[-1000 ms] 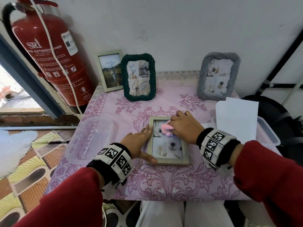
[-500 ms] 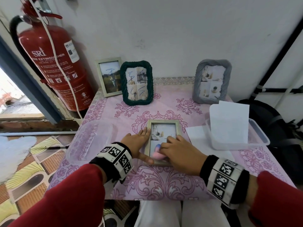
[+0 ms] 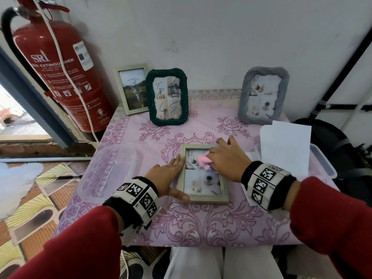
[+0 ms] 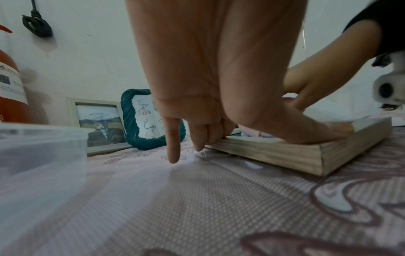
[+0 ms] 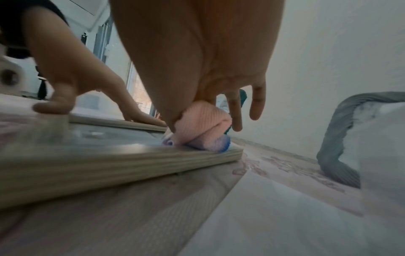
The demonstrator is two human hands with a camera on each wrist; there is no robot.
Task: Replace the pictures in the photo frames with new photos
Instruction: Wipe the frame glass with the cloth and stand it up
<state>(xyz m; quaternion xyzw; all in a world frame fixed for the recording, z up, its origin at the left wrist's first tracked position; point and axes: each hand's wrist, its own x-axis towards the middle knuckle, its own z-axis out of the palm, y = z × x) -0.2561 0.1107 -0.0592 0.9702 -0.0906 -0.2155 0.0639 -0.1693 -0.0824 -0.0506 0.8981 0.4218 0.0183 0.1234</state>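
A wooden photo frame (image 3: 203, 174) lies flat, glass up, in the middle of the tabletop (image 3: 201, 224), on its purple patterned cloth. The left hand (image 3: 167, 174) rests with straight fingers along the frame's left edge, its thumb pressing the near left corner. The right hand (image 3: 225, 158) pinches a bunched pink cloth (image 3: 203, 160) against the glass near the frame's far right corner. Three more frames stand against the wall behind: a pale one (image 3: 131, 88), a dark green one (image 3: 167, 96) and a grey one (image 3: 262, 95).
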